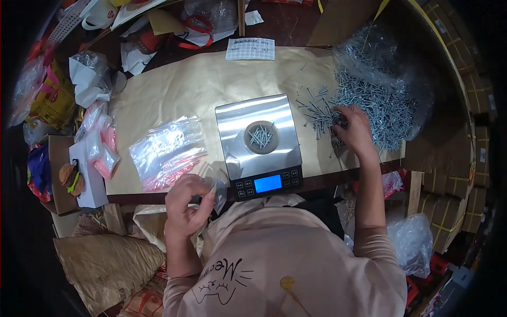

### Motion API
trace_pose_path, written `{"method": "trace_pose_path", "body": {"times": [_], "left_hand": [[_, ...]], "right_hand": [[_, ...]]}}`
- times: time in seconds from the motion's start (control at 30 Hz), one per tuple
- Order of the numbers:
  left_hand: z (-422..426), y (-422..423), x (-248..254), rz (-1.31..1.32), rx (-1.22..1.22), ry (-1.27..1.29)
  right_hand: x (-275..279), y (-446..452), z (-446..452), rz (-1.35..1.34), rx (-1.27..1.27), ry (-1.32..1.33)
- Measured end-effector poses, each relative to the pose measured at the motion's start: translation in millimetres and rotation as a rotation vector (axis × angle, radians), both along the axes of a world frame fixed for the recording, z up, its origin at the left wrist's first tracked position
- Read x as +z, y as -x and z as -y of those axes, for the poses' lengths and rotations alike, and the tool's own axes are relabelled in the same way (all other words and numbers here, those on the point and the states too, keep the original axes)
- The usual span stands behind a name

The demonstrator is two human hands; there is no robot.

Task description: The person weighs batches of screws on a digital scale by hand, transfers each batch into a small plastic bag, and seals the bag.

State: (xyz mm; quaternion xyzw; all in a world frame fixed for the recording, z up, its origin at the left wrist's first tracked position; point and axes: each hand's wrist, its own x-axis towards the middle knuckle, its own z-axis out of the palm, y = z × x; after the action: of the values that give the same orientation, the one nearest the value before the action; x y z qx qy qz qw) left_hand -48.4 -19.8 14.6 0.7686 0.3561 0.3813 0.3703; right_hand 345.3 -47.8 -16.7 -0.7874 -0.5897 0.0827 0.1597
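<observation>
My left hand point(186, 205) is closed, thumb against fingers, on a clear plastic bag point(219, 195) at the table's front edge. Just right of it stands a kitchen scale point(228, 124) with a steel top and a lit blue display point(268, 184). A small round dish point(254, 147) on the scale holds several silver screws point(261, 136). My right hand point(355, 128) reaches down at the left side of a big heap of screws point(383, 100). Its thumb and forefinger are apart, with loose screws point(320, 111) between and beside them; the other fingertips are partly hidden.
Clear zip bags point(169, 150) with red edges lie fanned out left of the scale. Brown paper point(179, 79) covers the table. A printed label sheet point(250, 49) lies at the back. Clear plastic point(375, 45) and a cardboard wall point(443, 90) border the heap. A white box point(87, 174) stands left.
</observation>
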Motion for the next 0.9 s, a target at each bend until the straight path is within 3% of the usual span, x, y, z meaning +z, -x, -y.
{"method": "trace_pose_path", "body": {"times": [0.43, 0.6, 0.9], "left_hand": [[-1, -11, 2, 0.035, 0.001, -0.052], [1, -7, 0, 0.023, -0.001, -0.056], [1, -7, 6, -0.030, -0.010, -0.040]], "right_hand": [[-18, 0, -10, -0.055, 0.210, 0.026], [-14, -3, -15, -0.063, 0.213, 0.008], [-3, 6, -13, -0.347, 0.061, -0.098]]}}
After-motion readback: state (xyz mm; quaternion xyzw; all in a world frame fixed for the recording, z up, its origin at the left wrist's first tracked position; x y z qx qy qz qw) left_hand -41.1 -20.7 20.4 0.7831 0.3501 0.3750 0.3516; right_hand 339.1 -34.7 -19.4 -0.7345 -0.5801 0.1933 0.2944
